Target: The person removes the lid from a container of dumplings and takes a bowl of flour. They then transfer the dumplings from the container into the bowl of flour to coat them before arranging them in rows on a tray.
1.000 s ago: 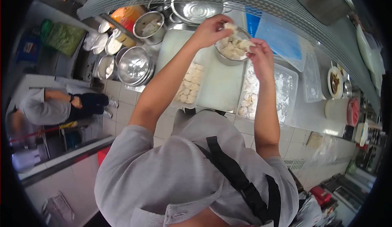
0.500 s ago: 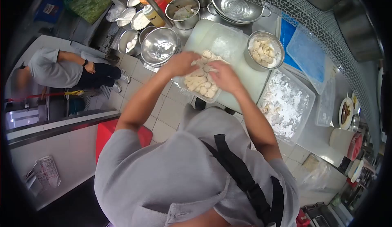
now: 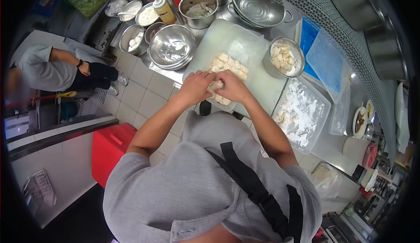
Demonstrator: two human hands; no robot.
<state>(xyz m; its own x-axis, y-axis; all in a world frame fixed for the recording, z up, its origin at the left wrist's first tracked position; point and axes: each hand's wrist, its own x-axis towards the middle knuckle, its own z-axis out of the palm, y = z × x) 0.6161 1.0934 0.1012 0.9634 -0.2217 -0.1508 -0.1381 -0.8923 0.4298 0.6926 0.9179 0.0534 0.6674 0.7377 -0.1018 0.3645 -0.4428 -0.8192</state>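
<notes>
We've got just the one camera here, worn on the head, peering forward and steeply down. It's a seriously wide lens: straight edges bow, and the corners round off into black. We're really close to the grey shirt (image 3: 188,177), which fills the bottom middle. The left hand (image 3: 194,88) and right hand (image 3: 232,86) sit near the centre, a bit farther out, with the worktop (image 3: 334,150) stretching from upper middle to right. Over at the left edge we catch a co-worker (image 3: 52,70), well apart and showing up sideways.
</notes>
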